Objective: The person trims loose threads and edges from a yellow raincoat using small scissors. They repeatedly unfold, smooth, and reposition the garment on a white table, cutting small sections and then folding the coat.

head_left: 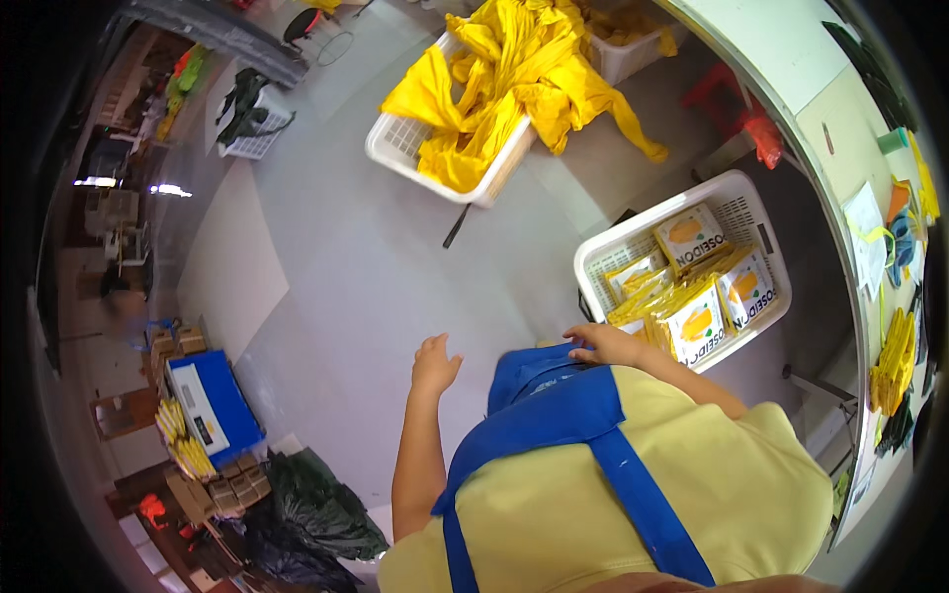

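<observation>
My left hand (436, 364) hangs over the floor in front of me, its fingers apart and holding nothing. My right hand (604, 346) is at the front of my blue apron (539, 381), its fingers loosely bent and apart with nothing visible in them. Close beyond it stands a white plastic basket (593, 280) of flat, clear-wrapped packages (695, 321) with yellow contents and white printed labels. Some packages stand on edge, and others lie tilted against each other.
Ahead, yellow fabric (504, 79) spills over another white basket (395, 148). A worktable (840, 148) runs along the right. A smaller white basket (259, 133) holds dark cloth. On the left are a blue and white box (213, 405) and dark plastic bags (321, 504).
</observation>
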The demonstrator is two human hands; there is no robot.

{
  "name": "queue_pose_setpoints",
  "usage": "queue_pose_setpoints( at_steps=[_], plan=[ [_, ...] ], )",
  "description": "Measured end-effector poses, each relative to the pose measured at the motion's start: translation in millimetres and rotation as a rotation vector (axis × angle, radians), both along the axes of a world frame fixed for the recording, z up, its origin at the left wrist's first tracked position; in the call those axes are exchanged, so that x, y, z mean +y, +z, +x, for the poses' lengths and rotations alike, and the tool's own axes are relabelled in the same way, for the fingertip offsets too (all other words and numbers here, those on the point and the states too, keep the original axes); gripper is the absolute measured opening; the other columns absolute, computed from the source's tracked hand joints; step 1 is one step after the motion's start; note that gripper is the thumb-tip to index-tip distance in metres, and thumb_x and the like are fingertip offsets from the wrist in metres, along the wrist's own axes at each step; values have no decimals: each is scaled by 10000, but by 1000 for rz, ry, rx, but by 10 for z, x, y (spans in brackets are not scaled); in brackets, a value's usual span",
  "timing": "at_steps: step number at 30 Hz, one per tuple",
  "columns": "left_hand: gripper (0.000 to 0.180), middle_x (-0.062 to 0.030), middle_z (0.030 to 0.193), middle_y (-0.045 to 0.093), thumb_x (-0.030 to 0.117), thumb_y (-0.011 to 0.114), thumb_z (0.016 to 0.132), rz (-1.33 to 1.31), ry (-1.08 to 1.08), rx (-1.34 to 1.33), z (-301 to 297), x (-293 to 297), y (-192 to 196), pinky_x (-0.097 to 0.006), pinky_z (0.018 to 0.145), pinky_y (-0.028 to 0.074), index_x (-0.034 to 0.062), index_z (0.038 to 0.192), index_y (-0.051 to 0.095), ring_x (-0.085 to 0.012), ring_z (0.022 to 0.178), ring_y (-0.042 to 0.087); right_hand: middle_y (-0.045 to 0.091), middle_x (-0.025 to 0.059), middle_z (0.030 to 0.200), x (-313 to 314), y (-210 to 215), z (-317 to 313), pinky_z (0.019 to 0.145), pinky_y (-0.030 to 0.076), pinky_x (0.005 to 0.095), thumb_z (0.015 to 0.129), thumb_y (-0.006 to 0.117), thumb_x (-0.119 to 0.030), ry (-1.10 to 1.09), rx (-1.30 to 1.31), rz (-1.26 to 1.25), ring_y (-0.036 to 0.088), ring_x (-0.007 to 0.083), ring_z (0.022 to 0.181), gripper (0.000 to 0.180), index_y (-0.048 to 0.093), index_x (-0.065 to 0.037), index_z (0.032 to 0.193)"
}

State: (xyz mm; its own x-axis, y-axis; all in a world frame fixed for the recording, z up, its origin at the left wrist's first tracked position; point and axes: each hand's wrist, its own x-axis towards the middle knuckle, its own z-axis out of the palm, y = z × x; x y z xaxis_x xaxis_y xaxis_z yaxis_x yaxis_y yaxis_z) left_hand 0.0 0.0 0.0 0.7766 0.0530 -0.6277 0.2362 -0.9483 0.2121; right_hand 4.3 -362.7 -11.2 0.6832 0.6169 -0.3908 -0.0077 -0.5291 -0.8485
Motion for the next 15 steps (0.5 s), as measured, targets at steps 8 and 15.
queue_pose_setpoints(
  at_steps=[8, 15],
  plan=[
    [871, -238, 1430, 262, 251, 718, 750, -272, -491, -97, 3770, -1049, -830, -454, 1026, 352, 181, 1449, 201, -423, 1273, 337, 653, 167, 967, -334, -79, 1548, 776, 500, 353, 832, 639, -245, -625, 176, -238, 633, 285, 864, 388, 580, -14, 1137],
    [695, -89, 1539, 76, 323, 688, 773, 170, -870, 53, 6939, -2525, -2448, -479, 989, 381, 276, 1392, 375, -358, 1362, 219, 644, 112, 933, -40, -1065, 2441, 758, 486, 292, 867, 618, -184, -1069, 557, -165, 610, 175, 839, 336, 564, -21, 1156]
  ],
)
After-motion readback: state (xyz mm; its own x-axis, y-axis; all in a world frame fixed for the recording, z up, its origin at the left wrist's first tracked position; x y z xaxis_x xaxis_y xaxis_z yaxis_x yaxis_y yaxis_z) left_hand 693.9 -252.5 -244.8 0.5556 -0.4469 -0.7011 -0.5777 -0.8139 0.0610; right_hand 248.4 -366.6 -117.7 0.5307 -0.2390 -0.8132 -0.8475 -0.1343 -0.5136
